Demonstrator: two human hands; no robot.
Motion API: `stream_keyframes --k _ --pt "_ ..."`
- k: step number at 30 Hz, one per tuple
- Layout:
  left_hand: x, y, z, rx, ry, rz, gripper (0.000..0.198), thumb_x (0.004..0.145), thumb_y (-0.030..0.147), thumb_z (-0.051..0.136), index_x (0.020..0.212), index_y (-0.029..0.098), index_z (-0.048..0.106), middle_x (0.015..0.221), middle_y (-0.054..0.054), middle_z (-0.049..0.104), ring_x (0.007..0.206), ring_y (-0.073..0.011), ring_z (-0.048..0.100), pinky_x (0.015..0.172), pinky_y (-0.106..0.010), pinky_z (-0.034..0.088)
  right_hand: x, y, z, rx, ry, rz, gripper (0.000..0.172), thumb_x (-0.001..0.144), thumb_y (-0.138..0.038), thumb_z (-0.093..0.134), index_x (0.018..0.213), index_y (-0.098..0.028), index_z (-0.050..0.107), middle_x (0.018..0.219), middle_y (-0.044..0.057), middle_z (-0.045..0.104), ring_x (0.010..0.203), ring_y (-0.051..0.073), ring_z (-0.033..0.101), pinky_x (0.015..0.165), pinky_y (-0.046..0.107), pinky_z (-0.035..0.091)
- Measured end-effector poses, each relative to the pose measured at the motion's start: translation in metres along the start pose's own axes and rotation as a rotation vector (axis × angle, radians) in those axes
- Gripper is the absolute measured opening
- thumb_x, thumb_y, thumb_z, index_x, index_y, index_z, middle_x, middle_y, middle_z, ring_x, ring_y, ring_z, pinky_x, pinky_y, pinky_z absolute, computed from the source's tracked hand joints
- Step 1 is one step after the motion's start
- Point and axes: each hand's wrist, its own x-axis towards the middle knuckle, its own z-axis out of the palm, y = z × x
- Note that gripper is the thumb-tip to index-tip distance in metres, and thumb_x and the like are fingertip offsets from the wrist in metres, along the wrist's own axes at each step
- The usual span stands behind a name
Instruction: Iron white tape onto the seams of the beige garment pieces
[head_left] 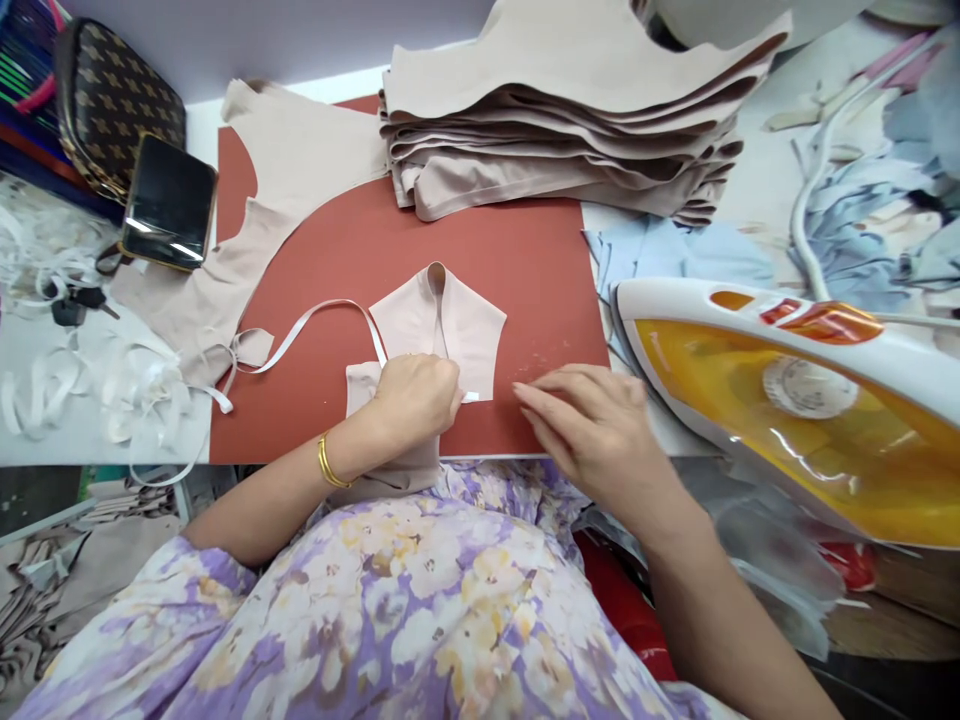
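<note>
A small beige fabric piece (472, 340) with a pointed top and a slit down its middle lies before me. My left hand (418, 396) is closed over its lower part, gripping a narrow white tape (330, 308). The tape's short end shows just right of my fist, and its long part curves away to the left. What is under the fist is hidden. Beige cloth also hangs below that hand over the table edge. My right hand (600, 415) hovers at the mat's right side, fingers stretched and slightly bent, with nothing visible in them.
A reddish-brown mat (525, 265) covers the table. Beige cut panels (555, 140) are stacked at the back. A white-and-yellow iron (780, 390) rests at right beside light blue fabric (675, 255). A phone (169, 205), patterned bag (124, 95) and white tape scraps (142, 400) lie left.
</note>
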Motion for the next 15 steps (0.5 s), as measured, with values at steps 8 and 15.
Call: stream_keyframes --k 8,15 --pt "-0.007 0.004 0.003 -0.199 0.116 0.037 0.025 0.095 0.030 0.049 0.092 0.016 0.070 0.094 -0.008 0.073 0.086 -0.0229 0.066 0.074 -0.034 0.046 0.007 -0.009 0.033 0.057 -0.090 0.019 0.021 0.095 -0.016 0.053 0.107 -0.020 0.070 0.096 0.003 0.063 0.096 0.015 0.050 0.079 0.035 0.026" --pt "0.000 0.006 0.005 -0.247 0.222 0.041 0.022 0.095 0.028 0.050 0.095 0.016 0.068 0.096 -0.008 0.069 0.087 -0.0224 0.062 0.077 -0.034 0.046 0.001 -0.014 0.031 -0.052 -0.045 -0.037 0.024 0.095 -0.014 0.053 0.115 -0.015 0.067 0.098 0.006 0.065 0.103 0.018 0.049 0.083 0.038 0.024"
